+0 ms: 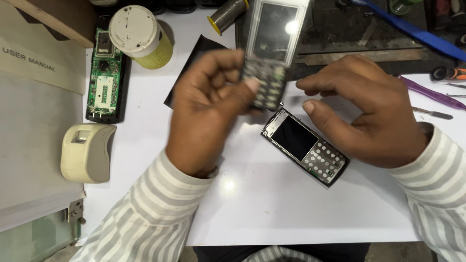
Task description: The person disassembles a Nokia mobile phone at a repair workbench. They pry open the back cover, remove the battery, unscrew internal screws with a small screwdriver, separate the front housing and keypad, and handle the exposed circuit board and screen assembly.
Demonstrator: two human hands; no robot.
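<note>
A white worktop fills the view, with a dark cluttered bench strip behind it. The left hand is clenched around a grey phone front cover with clear window and keypad, holding it raised above the table. The right hand hovers half curled with nothing in it, just above an opened black phone body with bare screen and key contacts lying flat on the worktop. Farther left lie a green circuit board in a black shell, a white-lidded yellow-green jar and a cream plastic housing. A purple pry tool rests at the right.
</note>
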